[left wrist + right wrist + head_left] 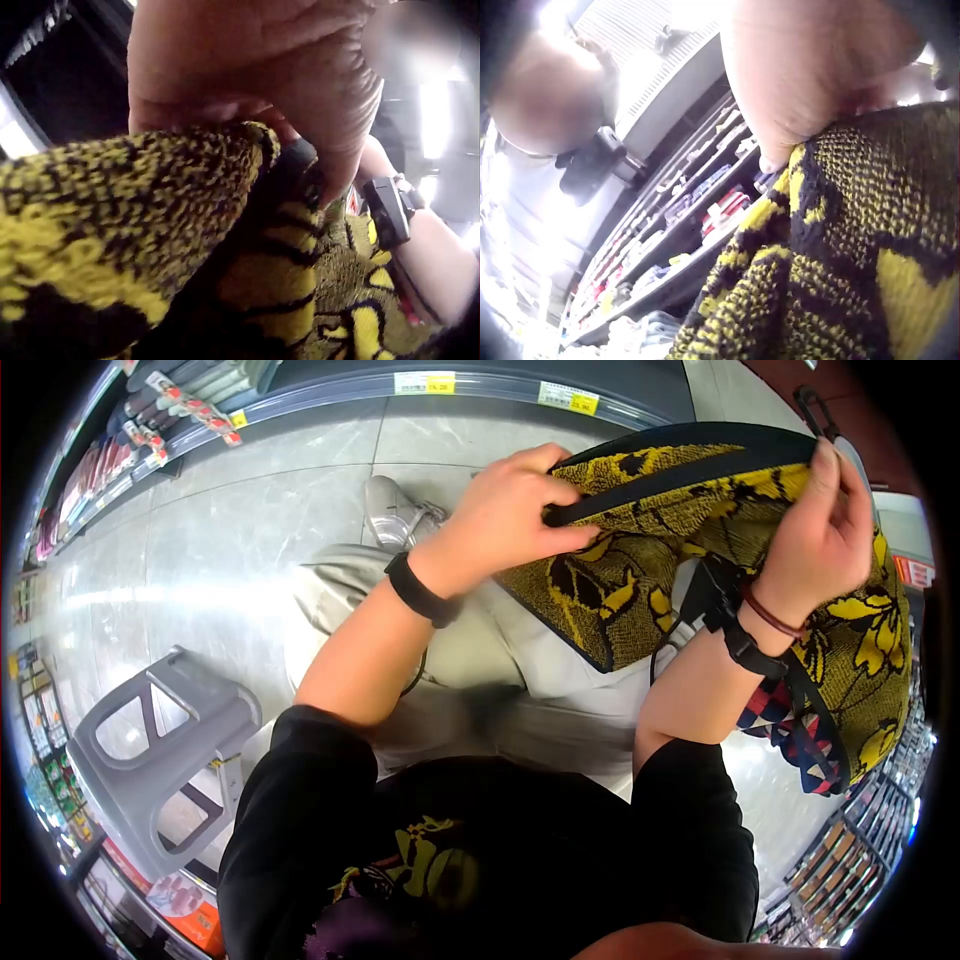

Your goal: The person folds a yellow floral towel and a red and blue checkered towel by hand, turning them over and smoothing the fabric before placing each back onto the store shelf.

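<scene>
A yellow-and-black patterned woven cloth (pixel 620 595) with a dark border spreads over the lap and out to the right. At its upper left corner, my left hand (pixel 505 515) pinches the dark-banded edge between thumb and fingers. My right hand (pixel 825 535) pinches the same upper edge farther right, so the edge stretches between both hands. Close up in the left wrist view, the cloth (pixel 112 217) folds over under the hand (pixel 255 67). The right wrist view has the cloth (pixel 870 195) hanging in folds below the hand (pixel 817 67).
A grey plastic step stool (pixel 150 750) stands on the tiled floor at left. Ahead runs a low shelf with price tags (pixel 425 382); folded textiles (pixel 190 400) lie at upper left. A red, navy and white checked cloth (pixel 800 745) shows below the patterned one. Stocked shelves (pixel 675 225) rise behind.
</scene>
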The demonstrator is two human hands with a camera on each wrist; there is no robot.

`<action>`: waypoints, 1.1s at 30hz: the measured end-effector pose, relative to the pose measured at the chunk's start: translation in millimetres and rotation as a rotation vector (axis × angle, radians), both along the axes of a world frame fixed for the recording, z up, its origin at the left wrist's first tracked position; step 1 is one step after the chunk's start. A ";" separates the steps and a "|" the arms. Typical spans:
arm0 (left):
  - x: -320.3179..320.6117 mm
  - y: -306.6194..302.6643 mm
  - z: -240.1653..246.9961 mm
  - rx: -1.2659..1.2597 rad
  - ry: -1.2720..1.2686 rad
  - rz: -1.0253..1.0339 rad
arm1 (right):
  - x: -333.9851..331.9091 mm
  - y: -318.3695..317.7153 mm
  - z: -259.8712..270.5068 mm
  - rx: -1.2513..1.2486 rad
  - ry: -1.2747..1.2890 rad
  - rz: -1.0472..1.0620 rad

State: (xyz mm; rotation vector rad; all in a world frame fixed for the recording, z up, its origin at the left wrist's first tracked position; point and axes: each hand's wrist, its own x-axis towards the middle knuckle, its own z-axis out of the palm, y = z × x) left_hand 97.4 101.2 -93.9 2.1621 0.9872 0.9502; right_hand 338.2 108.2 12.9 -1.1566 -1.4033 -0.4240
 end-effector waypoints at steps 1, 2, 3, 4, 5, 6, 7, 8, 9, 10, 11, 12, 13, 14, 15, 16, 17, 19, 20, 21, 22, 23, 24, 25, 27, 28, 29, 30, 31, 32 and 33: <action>-1.1 4.0 -12.0 -0.003 0.022 -0.023 | 4.4 2.7 -6.1 -0.094 -0.067 -0.103; -1.4 8.0 -22.8 -0.008 0.042 -0.045 | 6.3 6.5 -9.4 -0.108 -0.033 -0.130; -1.1 9.9 -32.7 -0.041 0.034 -0.086 | 7.8 11.6 -11.3 -0.047 0.032 -0.067; -1.0 10.3 -33.3 -0.077 0.027 -0.124 | 8.6 18.3 -13.6 0.012 0.098 -0.002; -1.9 11.9 -31.9 -0.108 0.022 -0.158 | 8.0 23.6 -15.4 0.075 0.167 0.065; -2.7 13.1 -28.2 -0.111 0.015 -0.177 | 13.8 23.8 -15.9 0.065 0.130 -0.017; -3.7 15.3 -25.3 -0.084 -0.007 -0.177 | 11.6 26.7 -15.9 0.105 0.161 -0.026; -4.9 17.0 -23.6 -0.057 -0.028 -0.175 | 16.7 28.3 -17.0 0.093 0.124 -0.078; -7.0 17.9 -24.5 -0.030 -0.048 -0.173 | 28.2 29.1 -18.0 0.081 0.086 -0.130; -9.1 19.2 -28.1 -0.003 -0.042 -0.166 | 42.5 29.7 -18.4 0.044 0.037 -0.243; -10.7 20.9 -32.7 0.024 -0.037 -0.160 | 39.9 29.9 -18.9 0.074 0.101 -0.195; -11.7 20.6 -36.7 0.050 -0.034 -0.155 | 46.2 29.9 -20.2 0.077 0.099 -0.187; -12.0 19.4 -37.2 0.009 -0.025 -0.173 | 50.0 29.5 -20.2 0.080 0.095 -0.180; -12.0 19.6 -34.1 -0.028 -0.016 -0.190 | 49.0 29.3 -20.7 0.103 0.135 -0.181; -12.2 19.5 -31.8 -0.060 -0.006 -0.209 | 50.1 30.1 -20.6 0.105 0.129 -0.207; -12.7 17.9 -31.1 -0.065 0.003 -0.241 | 53.5 30.6 -20.3 0.108 0.122 -0.235; -13.1 16.0 -30.1 -0.069 0.011 -0.274 | 56.6 30.6 -20.0 0.111 0.116 -0.264; -11.3 12.6 -31.8 -0.108 -0.058 -0.405 | 58.3 32.6 -21.6 0.119 0.167 -0.214; -8.0 10.1 -36.6 -0.142 -0.137 -0.503 | 58.1 31.9 -21.4 0.110 0.178 -0.212; -4.3 8.9 -39.2 -0.174 -0.217 -0.603 | 59.6 31.0 -21.0 0.104 0.187 -0.212; -8.8 8.3 -29.5 -0.298 -0.220 -0.690 | 62.8 29.4 -20.4 0.099 0.157 -0.218; -8.5 8.7 -31.5 -0.375 -0.407 -0.742 | 64.4 28.6 -20.2 0.082 0.192 -0.186; -7.3 9.7 -34.8 -0.452 -0.592 -0.790 | 63.8 28.1 -20.2 0.057 0.295 -0.089; -8.4 11.0 -33.2 -0.532 -0.775 -0.832 | 61.6 26.7 -19.8 0.032 0.401 0.010; -19.6 7.6 -22.4 -0.867 -1.047 -0.822 | 58.0 18.7 -15.7 -0.100 0.512 0.127; -24.6 11.6 -18.2 -0.868 -0.974 -0.866 | 54.7 16.2 -13.6 -0.156 0.552 0.141; -28.3 15.2 -14.9 -0.867 -0.901 -0.907 | 53.0 14.1 -12.3 -0.212 0.591 0.157; -26.2 13.6 -17.8 -0.844 -0.859 -0.943 | 55.0 11.9 -12.9 -0.241 0.586 0.139; -22.9 11.8 -21.1 -0.821 -0.819 -0.979 | 55.6 11.2 -12.5 -0.245 0.601 0.138; -22.4 8.3 -14.5 -0.807 -0.670 -0.903 | 55.5 11.1 -11.9 -0.251 0.614 0.136; -17.0 6.7 -22.8 -0.761 -0.553 -0.880 | 55.6 10.9 -11.6 -0.258 0.628 0.134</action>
